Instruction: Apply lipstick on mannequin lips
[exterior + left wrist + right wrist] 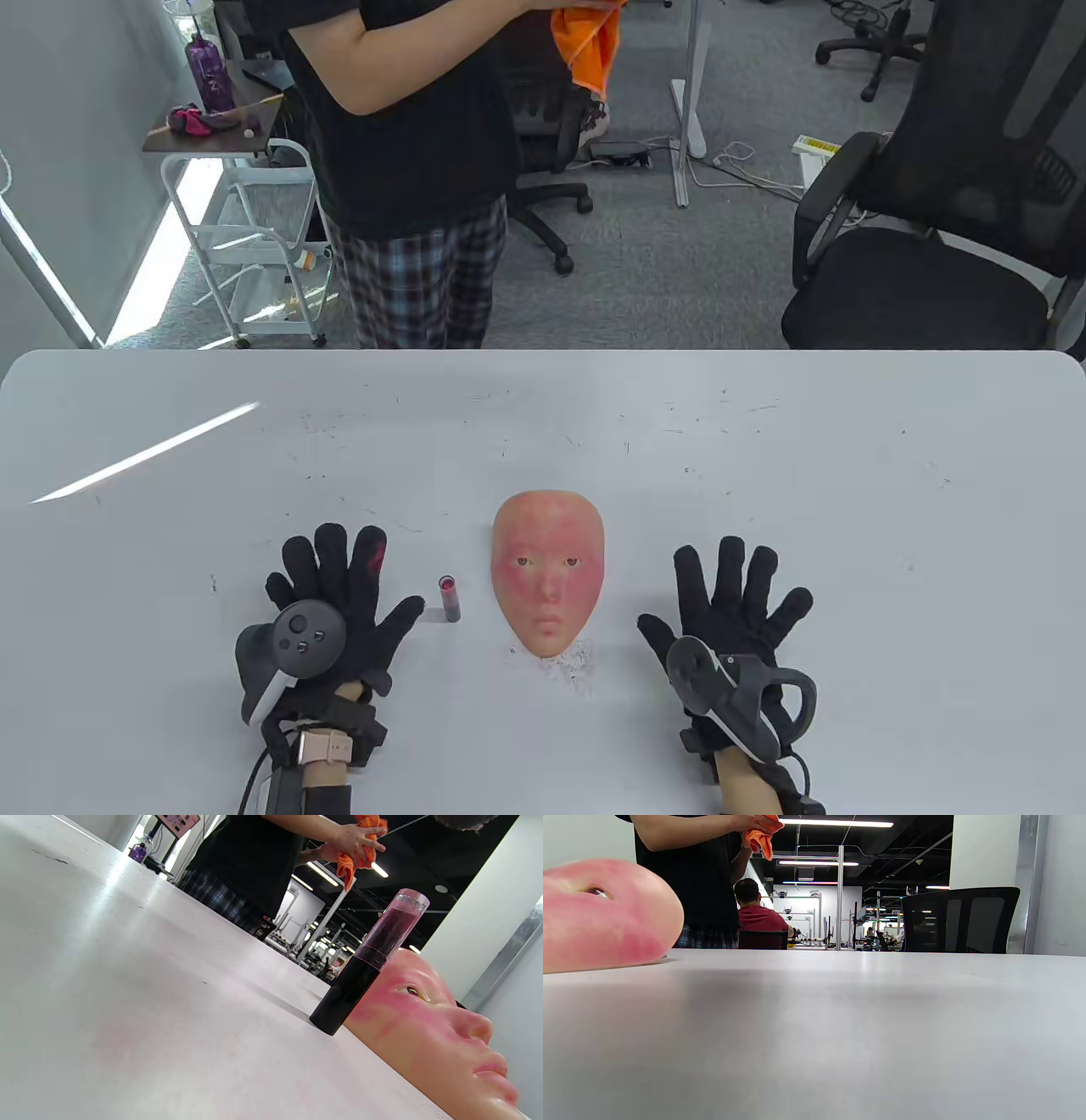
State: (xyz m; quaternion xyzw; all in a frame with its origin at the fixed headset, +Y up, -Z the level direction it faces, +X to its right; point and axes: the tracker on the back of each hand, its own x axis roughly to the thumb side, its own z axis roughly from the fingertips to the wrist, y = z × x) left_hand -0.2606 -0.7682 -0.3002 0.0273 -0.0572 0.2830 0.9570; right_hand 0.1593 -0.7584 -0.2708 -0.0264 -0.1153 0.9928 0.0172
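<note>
While flat on matte table [764,475], both hands [344,607] [734,624] splayed, empty; cylindrical lipstick [449,598] upright beside smooth mask [549,577].

Left hand [335,594]: black fabric sensor glove, red smear on one finger at 1 o'clock; dark grey round tracker with buttons on its back, white strap beneath. Pink-banded watch on bare wrist, black cable trailing toward 6 o'clock. Right hand [736,615]: matching black glove, dark ring-shaped tracker, bare forearm skin below.
</note>
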